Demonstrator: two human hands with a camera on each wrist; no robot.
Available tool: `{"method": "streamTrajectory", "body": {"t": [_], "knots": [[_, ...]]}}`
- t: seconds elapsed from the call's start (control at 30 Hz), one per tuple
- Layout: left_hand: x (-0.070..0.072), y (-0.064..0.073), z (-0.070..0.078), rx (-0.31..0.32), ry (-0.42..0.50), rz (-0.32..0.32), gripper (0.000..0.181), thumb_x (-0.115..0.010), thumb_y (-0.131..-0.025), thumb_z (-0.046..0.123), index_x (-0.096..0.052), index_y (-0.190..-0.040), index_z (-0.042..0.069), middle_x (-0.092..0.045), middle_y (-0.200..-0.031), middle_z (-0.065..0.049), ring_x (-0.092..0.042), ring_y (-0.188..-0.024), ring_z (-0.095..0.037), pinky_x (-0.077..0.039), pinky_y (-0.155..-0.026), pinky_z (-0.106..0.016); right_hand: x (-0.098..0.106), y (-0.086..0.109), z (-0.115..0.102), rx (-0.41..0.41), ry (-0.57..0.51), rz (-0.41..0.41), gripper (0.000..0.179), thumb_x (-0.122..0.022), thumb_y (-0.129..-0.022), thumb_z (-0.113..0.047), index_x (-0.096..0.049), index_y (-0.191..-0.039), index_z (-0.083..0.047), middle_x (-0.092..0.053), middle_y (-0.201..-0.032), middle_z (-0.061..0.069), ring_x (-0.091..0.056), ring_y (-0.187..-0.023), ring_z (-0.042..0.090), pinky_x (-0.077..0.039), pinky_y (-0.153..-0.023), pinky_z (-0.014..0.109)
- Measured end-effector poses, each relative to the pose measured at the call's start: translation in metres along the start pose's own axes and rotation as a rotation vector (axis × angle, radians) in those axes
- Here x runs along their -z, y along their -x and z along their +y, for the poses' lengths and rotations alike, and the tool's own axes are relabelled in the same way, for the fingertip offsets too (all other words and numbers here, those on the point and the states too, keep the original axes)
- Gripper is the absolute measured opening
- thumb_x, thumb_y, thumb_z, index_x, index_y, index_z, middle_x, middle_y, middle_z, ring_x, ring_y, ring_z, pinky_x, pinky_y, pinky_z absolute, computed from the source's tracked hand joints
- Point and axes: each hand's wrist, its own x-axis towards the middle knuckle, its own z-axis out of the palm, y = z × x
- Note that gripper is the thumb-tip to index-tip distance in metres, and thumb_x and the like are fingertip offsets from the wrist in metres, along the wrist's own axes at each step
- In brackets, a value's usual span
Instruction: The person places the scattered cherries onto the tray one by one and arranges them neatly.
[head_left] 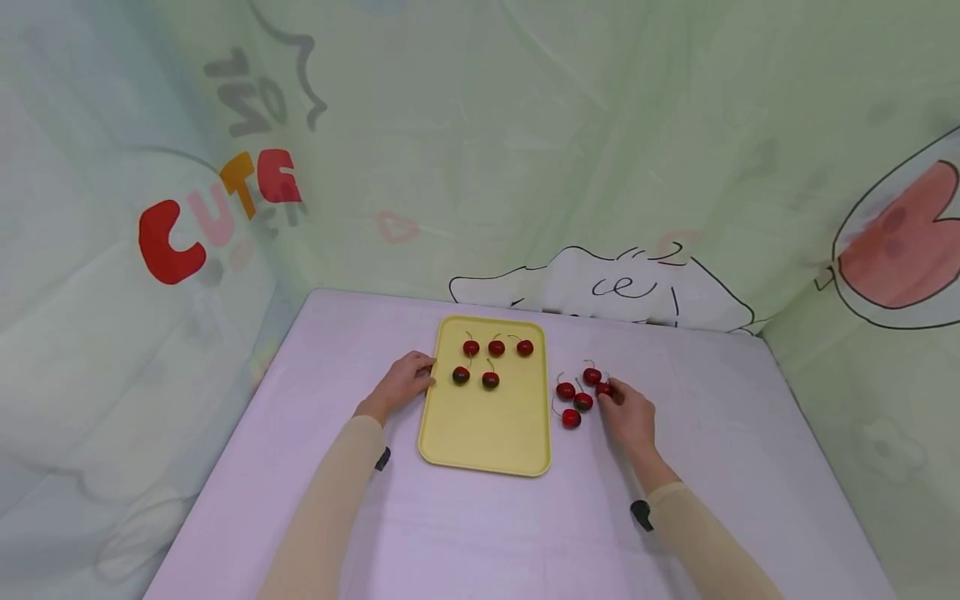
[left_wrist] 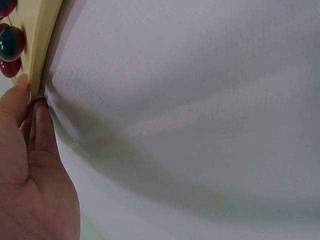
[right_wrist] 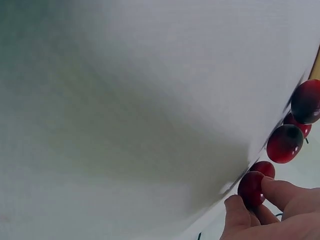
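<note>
My left hand pinches the left rim of a yellow tray, thumb on top and fingers beneath, as the left wrist view shows. Several dark red cherries with stems lie in the tray's upper half, among them a cherry in the nearer row. To the right of the tray, my right hand pinches a cherry between thumb and fingers. Beside it on the table sits a small cluster of cherries, including a cherry nearest the front and a cherry at the back.
A pale lilac cloth covers the table. Green printed fabric hangs behind it and along both sides. Dark wrist straps show under both sleeves, one black piece by the right wrist.
</note>
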Motion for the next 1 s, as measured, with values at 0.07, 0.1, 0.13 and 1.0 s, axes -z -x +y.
{"method": "streamTrajectory", "body": {"t": [0.07,0.1,0.13,1.0], "knots": [[0.0,0.0,0.0,0.001,-0.002,0.002,0.043,-0.065,-0.095,0.012,-0.056,-0.135,-0.002,-0.055,-0.128,-0.013,-0.055,-0.119,-0.024,-0.046,-0.104,-0.035,0.002,0.0,-0.002,0.001,-0.005,0.003,0.046,-0.059,-0.098,-0.011,-0.049,-0.14,0.003,-0.054,-0.135,0.026,-0.051,-0.125,0.039,-0.046,-0.102,0.049],[0.0,0.0,0.001,0.001,-0.003,0.003,0.043,-0.064,-0.095,0.012,-0.056,-0.135,-0.002,-0.055,-0.128,-0.013,-0.055,-0.119,-0.024,-0.046,-0.104,-0.035,0.003,-0.001,-0.002,0.0,-0.009,0.003,0.046,-0.059,-0.098,-0.012,-0.049,-0.14,0.003,-0.054,-0.136,0.025,-0.05,-0.126,0.039,-0.046,-0.102,0.049],[0.0,0.0,0.001,-0.002,-0.004,0.004,0.043,-0.064,-0.095,0.012,-0.056,-0.135,-0.003,-0.055,-0.128,-0.013,-0.055,-0.119,-0.024,-0.046,-0.104,-0.036,0.004,-0.002,-0.003,0.001,-0.013,0.003,0.046,-0.059,-0.098,-0.012,-0.049,-0.141,0.003,-0.053,-0.136,0.025,-0.05,-0.126,0.039,-0.046,-0.102,0.049],[-0.004,-0.006,-0.006,-0.013,-0.04,-0.003,0.045,-0.065,-0.095,0.014,-0.055,-0.136,-0.002,-0.055,-0.128,-0.014,-0.055,-0.12,-0.025,-0.046,-0.104,-0.036,-0.016,0.01,-0.084,0.164,-0.11,-0.126,0.046,-0.063,-0.097,-0.015,-0.053,-0.138,0.001,-0.058,-0.133,0.022,-0.058,-0.12,0.032,-0.052,-0.096,0.04]]}}
